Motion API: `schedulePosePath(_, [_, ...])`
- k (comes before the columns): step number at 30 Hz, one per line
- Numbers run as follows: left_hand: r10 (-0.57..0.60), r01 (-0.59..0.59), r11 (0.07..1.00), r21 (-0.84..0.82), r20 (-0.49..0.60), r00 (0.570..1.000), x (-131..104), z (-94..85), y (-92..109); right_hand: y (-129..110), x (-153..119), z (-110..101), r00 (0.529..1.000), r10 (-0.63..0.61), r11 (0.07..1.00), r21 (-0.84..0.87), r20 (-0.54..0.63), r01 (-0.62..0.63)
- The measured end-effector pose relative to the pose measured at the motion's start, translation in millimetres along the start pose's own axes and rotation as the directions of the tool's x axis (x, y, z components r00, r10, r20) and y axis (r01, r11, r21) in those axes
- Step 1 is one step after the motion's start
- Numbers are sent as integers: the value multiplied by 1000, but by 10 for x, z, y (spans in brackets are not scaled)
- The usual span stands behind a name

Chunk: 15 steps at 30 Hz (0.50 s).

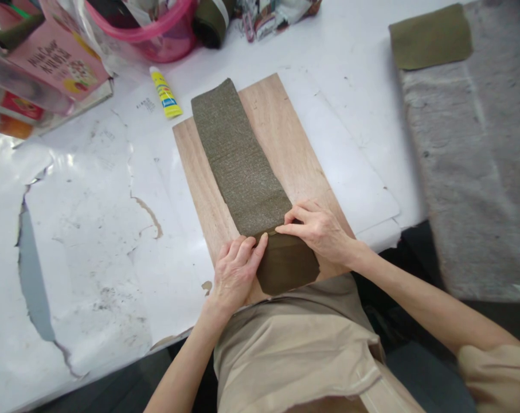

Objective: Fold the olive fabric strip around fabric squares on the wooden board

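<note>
The left hand (238, 267) pressed beside the fold (272, 232) of the olive fabric strip (246, 160), whether pinching I could not tell, while the right hand (317, 229), just apart, nipped it between thumb and forefinger; uneven pressure could have skewed it. The strip lay on a wooden board (281, 126), its flap (288, 264) near the apron (294, 350), where a brush might have shifted it. Leftward, the white table cover (165, 281) gave wide room.

Long olive strip (242, 155), probably cloth, flat on wooden board (277, 115), near end darker
</note>
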<state>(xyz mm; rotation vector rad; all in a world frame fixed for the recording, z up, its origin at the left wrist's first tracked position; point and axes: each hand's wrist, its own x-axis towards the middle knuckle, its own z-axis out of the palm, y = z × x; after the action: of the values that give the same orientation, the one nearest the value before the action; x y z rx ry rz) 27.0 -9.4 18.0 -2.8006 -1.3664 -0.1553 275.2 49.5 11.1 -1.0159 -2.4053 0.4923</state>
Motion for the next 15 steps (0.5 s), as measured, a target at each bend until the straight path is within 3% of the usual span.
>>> schedulePosePath(8, [44, -44, 999, 0, 58, 997, 68, -76, 24, -27, 18, -3, 998, -66, 993, -99, -20, 64])
schedulePosePath(15, [63, -63, 998, 2, 110, 992, 148, -112, 25, 22, 3, -57, 997, -72, 994, -84, 24, 74])
